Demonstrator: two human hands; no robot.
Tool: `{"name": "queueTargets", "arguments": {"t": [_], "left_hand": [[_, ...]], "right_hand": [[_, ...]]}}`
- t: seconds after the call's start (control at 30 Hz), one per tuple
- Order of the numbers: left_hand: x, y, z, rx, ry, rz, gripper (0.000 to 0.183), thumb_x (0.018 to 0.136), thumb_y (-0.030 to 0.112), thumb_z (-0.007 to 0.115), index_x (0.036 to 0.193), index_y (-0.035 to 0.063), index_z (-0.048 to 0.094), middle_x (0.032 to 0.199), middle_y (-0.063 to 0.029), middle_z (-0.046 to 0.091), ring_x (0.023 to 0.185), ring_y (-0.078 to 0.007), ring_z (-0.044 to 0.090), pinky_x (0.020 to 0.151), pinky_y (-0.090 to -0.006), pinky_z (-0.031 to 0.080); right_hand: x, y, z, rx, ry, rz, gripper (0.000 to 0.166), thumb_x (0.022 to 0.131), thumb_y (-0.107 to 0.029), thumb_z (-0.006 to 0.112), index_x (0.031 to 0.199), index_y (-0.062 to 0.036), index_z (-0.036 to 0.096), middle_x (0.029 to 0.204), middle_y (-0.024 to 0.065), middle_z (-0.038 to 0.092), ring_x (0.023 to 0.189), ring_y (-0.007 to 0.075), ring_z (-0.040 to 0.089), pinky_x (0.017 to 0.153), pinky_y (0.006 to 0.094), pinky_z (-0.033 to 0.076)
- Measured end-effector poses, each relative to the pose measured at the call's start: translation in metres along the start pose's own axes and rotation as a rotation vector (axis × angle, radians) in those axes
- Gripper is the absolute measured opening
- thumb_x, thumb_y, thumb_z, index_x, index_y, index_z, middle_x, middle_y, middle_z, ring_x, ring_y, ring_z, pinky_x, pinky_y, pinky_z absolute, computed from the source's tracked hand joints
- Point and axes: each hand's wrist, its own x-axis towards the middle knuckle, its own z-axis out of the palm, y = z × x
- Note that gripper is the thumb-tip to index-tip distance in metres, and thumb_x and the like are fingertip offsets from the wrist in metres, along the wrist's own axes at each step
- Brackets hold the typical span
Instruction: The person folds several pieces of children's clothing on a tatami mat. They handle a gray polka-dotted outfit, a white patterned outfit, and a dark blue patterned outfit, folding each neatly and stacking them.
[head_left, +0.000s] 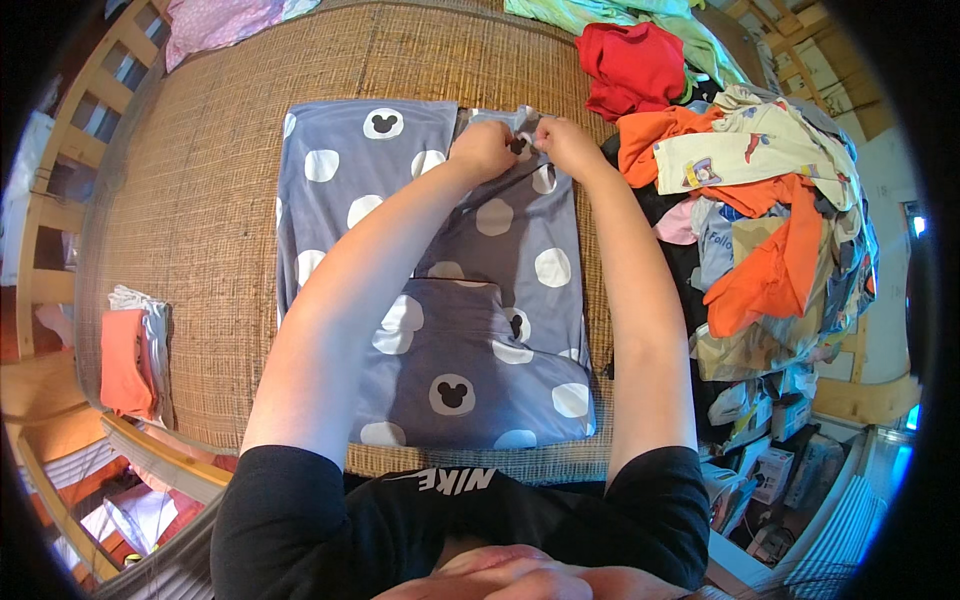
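A grey cloth with white dots and mouse-head prints (452, 394) lies partly folded on a woven mat (217, 187) before me. Its left part lies flat, and a folded layer covers the lower part. At the far edge of its right part, my left hand (484, 150) and my right hand (568, 146) are close together, each with the fingers closed on the fabric. Bunched cloth shows between them. My fingertips are partly hidden by the hands and the folds.
A big heap of clothes (757, 255) is at the right, with a red garment (634, 67) at its far end. Folded clothes (126, 360) lie at the far left. Wooden rails (56, 217) border the mat. Boxes (772, 474) stand lower right.
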Motion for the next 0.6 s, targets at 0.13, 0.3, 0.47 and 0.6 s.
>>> {"name": "queueTargets", "arguments": {"t": [0.13,0.3,0.47,0.6], "left_hand": [[-0.004,-0.009,-0.013,-0.634,-0.266,0.017,0.028,0.073,0.018,0.058,0.096,0.0035,0.058,0.086,-0.0056,0.062,0.075,-0.0136,0.058,0.068,-0.0284,0.047],[-0.008,-0.006,-0.034,-1.385,-0.527,-0.303,0.031,0.088,0.033,0.044,0.103,0.0092,0.056,0.097,-0.0038,0.06,0.086,-0.0124,0.056,0.077,-0.0274,0.045],[-0.012,-0.022,-0.05,-1.245,-0.548,-0.476,0.037,0.089,0.038,0.041,0.108,0.0084,0.053,0.102,-0.0035,0.058,0.089,-0.0141,0.055,0.083,-0.0302,0.043],[-0.012,-0.039,-0.064,-1.154,-0.525,-0.164,0.023,0.086,0.022,0.052,0.104,0.0071,0.056,0.092,-0.0034,0.06,0.079,-0.0105,0.055,0.072,-0.0273,0.045]], "right_hand": [[0.005,0.002,-0.006,0.461,0.156,-0.14,0.006,0.082,-0.009,0.052,0.084,-0.0037,0.05,0.076,0.004,0.053,0.07,0.0175,0.05,0.064,0.0298,0.042],[0.014,-0.023,-0.019,0.744,0.169,-0.233,0.002,0.084,-0.004,0.046,0.085,-0.0043,0.044,0.074,-0.0012,0.043,0.072,0.0082,0.04,0.066,0.0212,0.037],[0.03,-0.032,-0.021,0.609,0.179,-0.241,0.004,0.085,-0.005,0.047,0.084,-0.0039,0.043,0.073,-0.001,0.041,0.07,0.0086,0.04,0.065,0.0218,0.037],[0.031,-0.032,-0.031,0.377,0.12,-0.109,0.007,0.084,-0.01,0.048,0.086,-0.0047,0.043,0.072,0.0025,0.044,0.068,0.0124,0.043,0.063,0.0253,0.038]]}}
